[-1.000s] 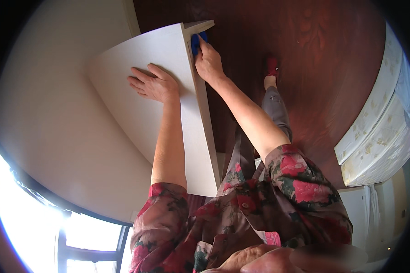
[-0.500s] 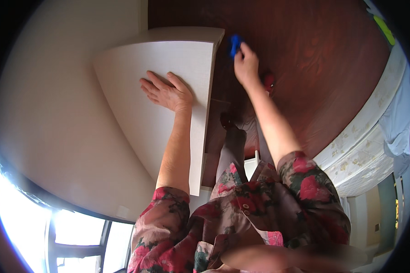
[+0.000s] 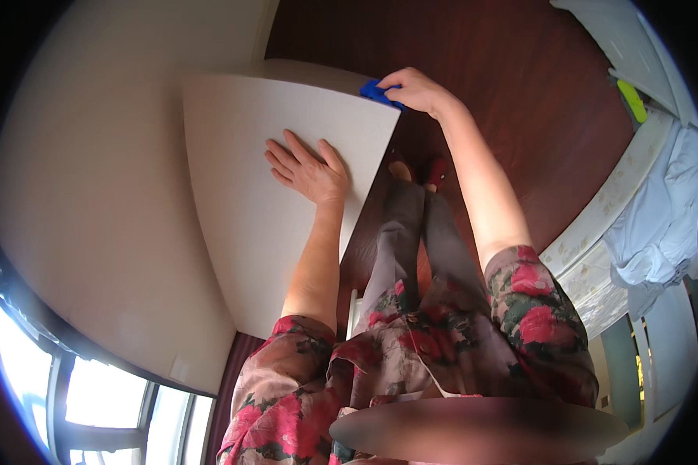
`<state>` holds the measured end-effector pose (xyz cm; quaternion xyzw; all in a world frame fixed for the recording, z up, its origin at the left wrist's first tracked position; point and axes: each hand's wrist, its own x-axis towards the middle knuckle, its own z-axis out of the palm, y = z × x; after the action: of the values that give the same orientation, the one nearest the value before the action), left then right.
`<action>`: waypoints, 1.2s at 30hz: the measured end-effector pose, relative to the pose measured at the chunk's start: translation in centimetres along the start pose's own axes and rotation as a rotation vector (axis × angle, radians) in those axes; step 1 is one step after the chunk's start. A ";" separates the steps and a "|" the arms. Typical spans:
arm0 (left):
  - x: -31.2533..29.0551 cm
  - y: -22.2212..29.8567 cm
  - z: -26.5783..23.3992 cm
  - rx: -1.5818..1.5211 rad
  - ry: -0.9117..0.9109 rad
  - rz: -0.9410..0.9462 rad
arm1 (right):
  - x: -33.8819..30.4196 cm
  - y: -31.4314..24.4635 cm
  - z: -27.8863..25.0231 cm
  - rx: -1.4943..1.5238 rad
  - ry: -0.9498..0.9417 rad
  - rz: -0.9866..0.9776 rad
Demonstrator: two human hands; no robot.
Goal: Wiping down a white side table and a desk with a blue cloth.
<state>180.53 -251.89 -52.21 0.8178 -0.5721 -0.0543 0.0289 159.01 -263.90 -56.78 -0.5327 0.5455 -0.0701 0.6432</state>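
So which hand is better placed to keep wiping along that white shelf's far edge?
Probably the right hand: it grips the blue cloth at the white shelf corner. The left hand lies flat on top, empty.

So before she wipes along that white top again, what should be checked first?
1. Blue cloth held in the right hand: ok, fingers are closed on it.
2. Cloth on the surface: ok, it sits at the far corner edge of the white tabletop.
3. Left hand steadying the top: ok, it lies flat, fingers spread.
4. Top free of other things: ok, nothing else shows on it.
5. Feet planted on the dark wood floor: ok, both shoes show beside the table.
6. Dust or marks left: cannot tell.
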 end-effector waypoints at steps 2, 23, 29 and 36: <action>-0.6 -0.1 -0.5 0.011 -0.027 -0.016 | -1.4 -1.2 0.1 0.489 0.087 0.100; -6.7 0.6 -1.3 -0.091 -0.148 -0.010 | -7.8 -3.7 4.8 -0.340 0.238 0.008; -5.4 0.4 -1.6 -0.223 -0.117 0.010 | -13.3 -0.2 3.2 -0.226 0.205 0.094; 9.6 -2.5 -0.7 -0.141 0.074 -0.370 | -8.6 0.1 2.2 0.185 -0.281 0.138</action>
<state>186.16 -260.04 -52.34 0.9065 -0.4053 -0.0685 0.0964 157.25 -256.75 -51.78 -0.4370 0.4768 -0.0008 0.7627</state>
